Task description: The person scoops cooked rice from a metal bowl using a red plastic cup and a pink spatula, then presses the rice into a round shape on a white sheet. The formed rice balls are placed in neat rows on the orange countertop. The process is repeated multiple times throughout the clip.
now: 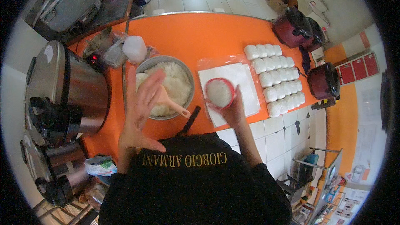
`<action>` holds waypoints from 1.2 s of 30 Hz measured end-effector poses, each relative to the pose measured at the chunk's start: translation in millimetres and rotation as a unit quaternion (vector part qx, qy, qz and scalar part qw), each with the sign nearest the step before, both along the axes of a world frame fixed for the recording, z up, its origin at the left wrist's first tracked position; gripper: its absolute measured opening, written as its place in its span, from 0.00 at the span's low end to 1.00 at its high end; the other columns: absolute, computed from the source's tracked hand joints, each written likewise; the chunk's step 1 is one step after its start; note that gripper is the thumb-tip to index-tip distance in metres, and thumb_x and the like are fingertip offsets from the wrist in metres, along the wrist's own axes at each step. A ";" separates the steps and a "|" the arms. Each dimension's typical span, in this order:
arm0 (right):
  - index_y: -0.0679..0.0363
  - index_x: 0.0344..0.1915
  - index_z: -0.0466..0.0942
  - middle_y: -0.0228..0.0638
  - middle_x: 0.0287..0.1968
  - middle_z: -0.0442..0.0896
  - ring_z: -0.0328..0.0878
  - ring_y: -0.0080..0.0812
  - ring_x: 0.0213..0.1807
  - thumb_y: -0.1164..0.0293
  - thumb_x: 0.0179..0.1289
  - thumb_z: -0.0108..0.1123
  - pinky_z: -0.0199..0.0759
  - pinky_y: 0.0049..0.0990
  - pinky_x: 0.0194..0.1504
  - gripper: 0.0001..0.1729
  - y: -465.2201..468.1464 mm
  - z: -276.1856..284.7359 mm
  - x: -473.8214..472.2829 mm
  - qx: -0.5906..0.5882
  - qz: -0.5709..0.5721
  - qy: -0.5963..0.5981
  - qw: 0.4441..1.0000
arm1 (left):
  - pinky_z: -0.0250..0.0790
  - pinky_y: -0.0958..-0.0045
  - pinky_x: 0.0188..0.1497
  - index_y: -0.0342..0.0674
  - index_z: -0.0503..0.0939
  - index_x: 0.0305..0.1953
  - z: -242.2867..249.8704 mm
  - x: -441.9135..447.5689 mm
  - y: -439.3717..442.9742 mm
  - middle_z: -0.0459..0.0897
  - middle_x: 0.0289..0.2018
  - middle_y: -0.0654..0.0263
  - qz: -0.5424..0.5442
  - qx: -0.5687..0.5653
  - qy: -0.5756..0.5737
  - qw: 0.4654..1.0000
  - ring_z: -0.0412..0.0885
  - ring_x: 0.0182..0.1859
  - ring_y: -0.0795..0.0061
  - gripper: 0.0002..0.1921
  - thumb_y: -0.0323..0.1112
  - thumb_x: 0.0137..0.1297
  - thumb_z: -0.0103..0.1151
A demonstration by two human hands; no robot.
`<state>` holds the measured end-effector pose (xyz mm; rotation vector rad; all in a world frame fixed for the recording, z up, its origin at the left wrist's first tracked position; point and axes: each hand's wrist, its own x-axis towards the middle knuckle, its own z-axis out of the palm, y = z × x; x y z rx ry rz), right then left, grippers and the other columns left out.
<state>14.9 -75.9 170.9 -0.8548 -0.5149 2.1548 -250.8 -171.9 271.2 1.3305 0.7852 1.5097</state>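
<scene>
My right hand (231, 107) grips a small red bowl (232, 85) filled with white rice (218, 93). It is over a stack of white paper sheets (247, 84) lying on clear plastic. With fingers spread and nothing held, my left hand (140, 106) is raised in front of the left side of a large metal pot (192, 89), hiding part of it. Cooked rice (175, 75) fills the pot. A pale orange rice paddle (175, 106) rests in it, its handle reaching over the rim towards me.
Wrapped white rice portions (276, 79) stand in several rows at the right of the orange table (187, 34). Dark red rice cookers (323, 79) are beyond them. Large steel cookers (93, 93) stand at the left. A dark strip (190, 120) lies near the table's front edge.
</scene>
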 end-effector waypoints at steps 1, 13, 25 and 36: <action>0.59 0.68 0.58 0.45 0.66 0.67 0.68 0.44 0.64 0.34 0.66 0.36 0.67 0.50 0.60 0.45 10.3 -11.3 22.2 0.051 -0.004 -0.086 0.995 | 0.37 0.55 0.73 0.44 0.35 0.74 2.3 3.7 -1.6 0.51 0.72 0.51 -0.034 0.031 -0.005 0.999 0.47 0.74 0.53 0.75 0.49 0.27 0.83; 0.56 0.57 0.68 0.51 0.54 0.73 0.73 0.56 0.52 0.53 0.43 0.74 0.72 0.46 0.51 0.42 57.5 -95.9 84.9 0.417 0.127 -0.716 0.545 | 0.69 0.62 0.58 0.40 0.80 0.48 -74.1 104.2 35.9 0.82 0.49 0.59 -0.309 -0.106 0.146 0.934 0.77 0.56 0.61 0.15 0.43 0.69 0.52; 0.63 0.61 0.64 0.56 0.51 0.75 0.73 0.56 0.54 0.47 0.54 0.66 0.69 0.46 0.54 0.43 230.1 -100.8 75.8 0.498 0.032 -0.630 0.595 | 0.66 0.65 0.63 0.32 0.73 0.50 -296.4 222.2 33.2 0.73 0.58 0.54 -0.020 0.169 0.572 0.802 0.70 0.63 0.59 0.16 0.32 0.61 0.54; 0.61 0.56 0.67 0.54 0.54 0.70 0.68 0.56 0.58 0.67 0.62 0.58 0.66 0.47 0.56 0.23 177.1 -103.5 138.6 0.645 0.034 -0.586 0.489 | 0.75 0.62 0.46 0.37 0.77 0.43 -249.3 228.9 26.3 0.83 0.41 0.58 0.009 -0.053 0.604 0.795 0.82 0.44 0.60 0.12 0.28 0.57 0.53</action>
